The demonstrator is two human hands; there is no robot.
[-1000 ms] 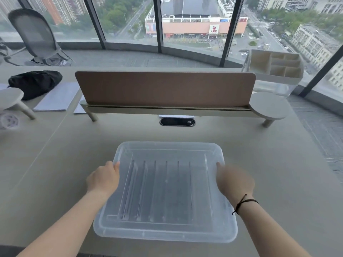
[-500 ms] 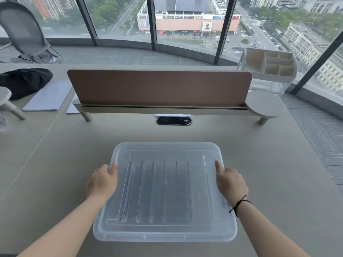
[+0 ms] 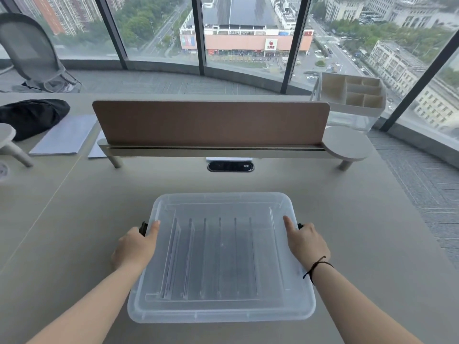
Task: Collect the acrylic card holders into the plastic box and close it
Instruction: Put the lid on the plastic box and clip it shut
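Gripping: left hand [image 3: 135, 247] and right hand [image 3: 306, 240] each curl over a side edge of the translucent rectangular plastic box [image 3: 221, 311], thumbs on its lid.
Holders: clear acrylic card holders [image 3: 211, 256] upright in rows inside the box.
Box: on the beige worktop [image 3: 74, 219].

A single head-worn wide-angle camera looks forward and down, close over the beige desk [image 3: 74, 219], facing the floor-to-ceiling glass windows [image 3: 154, 28].
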